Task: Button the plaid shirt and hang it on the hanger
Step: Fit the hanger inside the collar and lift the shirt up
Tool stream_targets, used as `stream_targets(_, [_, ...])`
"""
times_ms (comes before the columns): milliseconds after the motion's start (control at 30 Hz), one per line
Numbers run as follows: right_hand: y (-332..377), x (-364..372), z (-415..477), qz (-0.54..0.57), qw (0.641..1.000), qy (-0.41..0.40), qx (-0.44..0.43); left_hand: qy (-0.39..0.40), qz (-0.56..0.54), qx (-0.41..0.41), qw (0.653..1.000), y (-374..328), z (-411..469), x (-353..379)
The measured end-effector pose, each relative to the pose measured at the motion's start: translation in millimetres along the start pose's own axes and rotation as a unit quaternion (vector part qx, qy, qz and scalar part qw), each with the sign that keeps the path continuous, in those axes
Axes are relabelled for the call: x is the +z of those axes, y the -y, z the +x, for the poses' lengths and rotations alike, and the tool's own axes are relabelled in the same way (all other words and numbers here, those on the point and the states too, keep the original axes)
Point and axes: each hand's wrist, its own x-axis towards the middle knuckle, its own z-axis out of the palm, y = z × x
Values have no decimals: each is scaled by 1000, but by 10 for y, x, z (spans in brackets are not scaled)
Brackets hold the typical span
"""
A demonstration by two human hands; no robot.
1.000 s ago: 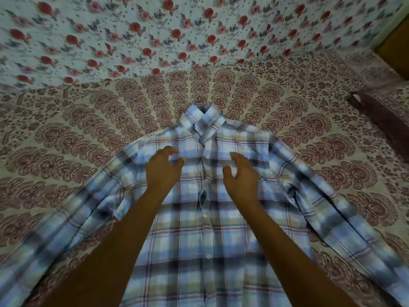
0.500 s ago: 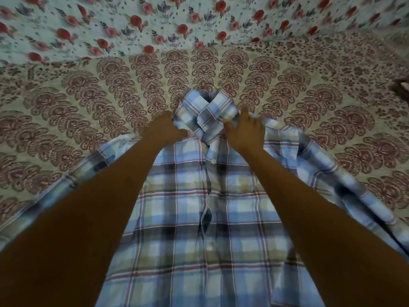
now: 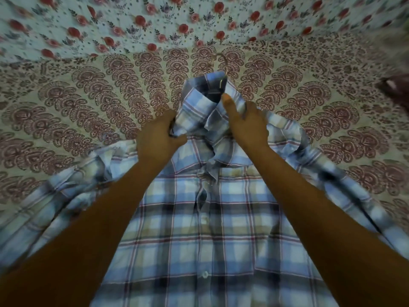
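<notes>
Shirt: the plaid shirt (image 3: pixel 199 240), in blue, white and tan checks with thin red lines, lies front-up on the bed (image 3: pixel 88 96), collar end away from the person.
Placket: it lies closed at two white buttons down the middle. Above them the front gapes and wrinkles.
Collar: it is lifted off the bedspread and bunched between the hands.
Left hand: the left hand (image 3: pixel 158 136) has curled fingers gripping the collar's left side.
Right hand: the right hand (image 3: pixel 247 122) clasps the collar's right side, thumb pointing up along the cloth.
Hanger: a thin curve just above the collar may be a hanger hook (image 3: pixel 225 65), but it is too faint to be sure.
Sleeves: they spread wide, running out of the frame at the lower left and lower right.
Room: patterned bedspread stretches beyond the collar to a floral cloth (image 3: pixel 155 18). A dark object (image 3: pixel 396 89) sits at the right edge, well apart from the shirt.
</notes>
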Motion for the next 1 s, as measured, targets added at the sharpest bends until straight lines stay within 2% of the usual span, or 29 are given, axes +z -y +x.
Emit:
stream_targets(100, [163,-111,-349,-2,999,-43,17,-39,-30,35,998,-175,-346,-177])
stream_targets(200, [202,-194,-674,64,995,-65,42,-51,-38,36,997,-294,-682,-341])
stream_targets(333, [74,-445,-1065,113,989,-89,11,-47,-50,31,997,-387,-1090,-536])
stream_targets(433, [-70,-700,-1308,149,987,-55,-21,-39,-71,4,997,-420,-1292,-636])
stream_targets(533, [-281,-1002,-1482,161,986,13,-41,-12,-90,6,996,-424,-1416,-741])
stream_targets(633, [-453,-1228,-1595,210,967,79,-119,29,-94,7,995,-391,-1468,-837])
stream_targets(700, [-496,-1283,-1630,238,959,84,-132,57,-117,11,991,-397,-1490,-883])
stream_targets(833, [-499,-1263,-1686,206,964,76,-149,65,-121,31,990,-435,-1561,-908])
stream_targets(900, [-489,-1241,-1695,264,956,97,-87,60,-116,28,991,-419,-1596,-904])
stream_targets(1000, [-519,-1258,-1642,339,926,160,53,59,-88,41,994,-379,-1656,-901])
